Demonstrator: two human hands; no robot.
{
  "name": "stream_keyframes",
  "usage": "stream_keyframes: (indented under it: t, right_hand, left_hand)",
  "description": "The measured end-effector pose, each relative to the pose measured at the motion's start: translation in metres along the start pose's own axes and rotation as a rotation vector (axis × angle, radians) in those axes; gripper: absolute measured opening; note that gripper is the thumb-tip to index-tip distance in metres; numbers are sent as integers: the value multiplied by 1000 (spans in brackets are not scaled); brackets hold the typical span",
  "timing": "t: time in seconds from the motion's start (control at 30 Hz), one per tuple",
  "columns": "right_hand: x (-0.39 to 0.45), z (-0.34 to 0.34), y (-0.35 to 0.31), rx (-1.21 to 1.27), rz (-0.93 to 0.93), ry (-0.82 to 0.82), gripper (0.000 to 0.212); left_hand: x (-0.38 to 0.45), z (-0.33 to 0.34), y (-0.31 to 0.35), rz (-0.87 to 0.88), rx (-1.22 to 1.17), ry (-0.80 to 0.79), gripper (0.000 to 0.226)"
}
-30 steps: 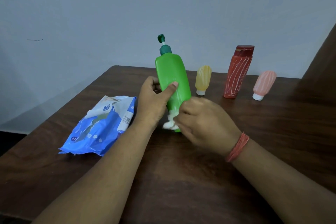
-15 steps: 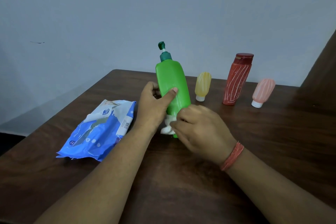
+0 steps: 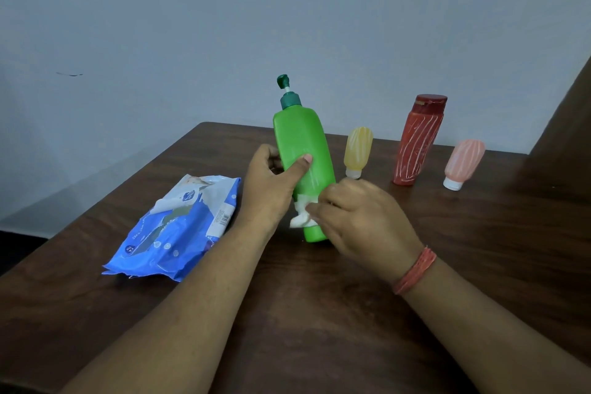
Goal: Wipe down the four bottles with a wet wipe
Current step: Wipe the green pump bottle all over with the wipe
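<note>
A tall green pump bottle (image 3: 300, 150) stands slightly tilted on the dark wooden table (image 3: 479, 249). My left hand (image 3: 271, 189) grips its middle from the left, thumb across the front. My right hand (image 3: 361, 217) presses a crumpled white wet wipe (image 3: 300, 217) against the bottle's lower part. Behind stand a small yellow bottle (image 3: 358, 150) on its white cap, a tall red bottle (image 3: 419, 141), and a small pink bottle (image 3: 463, 163) on its white cap.
A blue pack of wet wipes (image 3: 179, 227) lies on the table to the left of my left forearm, its flap peeled open. A pale wall rises behind the table. A dark wooden panel (image 3: 569, 125) stands at the far right.
My right hand with the wipe has shifted slightly on the lower part of the green bottle. My left hand keeps its grip, and the other bottles have not moved.
</note>
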State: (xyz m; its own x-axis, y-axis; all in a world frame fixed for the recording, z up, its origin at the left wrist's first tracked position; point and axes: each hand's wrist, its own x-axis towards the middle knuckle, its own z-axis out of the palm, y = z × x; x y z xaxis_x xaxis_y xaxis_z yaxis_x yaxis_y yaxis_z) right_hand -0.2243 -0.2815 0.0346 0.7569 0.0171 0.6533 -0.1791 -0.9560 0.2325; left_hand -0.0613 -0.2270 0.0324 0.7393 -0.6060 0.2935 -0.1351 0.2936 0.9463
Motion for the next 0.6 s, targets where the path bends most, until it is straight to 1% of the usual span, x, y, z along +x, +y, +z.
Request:
stream_keyframes:
  t: [0.1,0.13,0.23,0.27,0.37,0.4,0.5,0.53,0.6]
  right_hand:
    - [4,-4,16,-9,188,92,13]
    - [5,-3,17,10,202,94,13]
    - [2,1,6,28,58,32,13]
    - [2,0,7,5,63,40,13]
    - [6,-5,16,1,248,138,15]
    - [7,-4,13,16,228,127,15]
    - [5,2,-3,15,3,21,15]
    - [5,1,-2,4,1,31,14]
    - [6,-2,5,-12,113,108,13]
  left_hand:
    - [0,0,-1,2,-13,-7,24]
    - [0,0,0,4,-14,-10,24]
    - [-1,1,3,11,-19,-21,23]
    - [-2,1,4,13,-17,-23,23]
    - [-2,2,3,27,-5,-33,24]
    - [-3,2,3,29,-2,-36,24]
    - [-4,3,4,26,10,-36,24]
    - [-4,3,4,23,9,-38,24]
    - [-4,3,3,23,-4,-42,23]
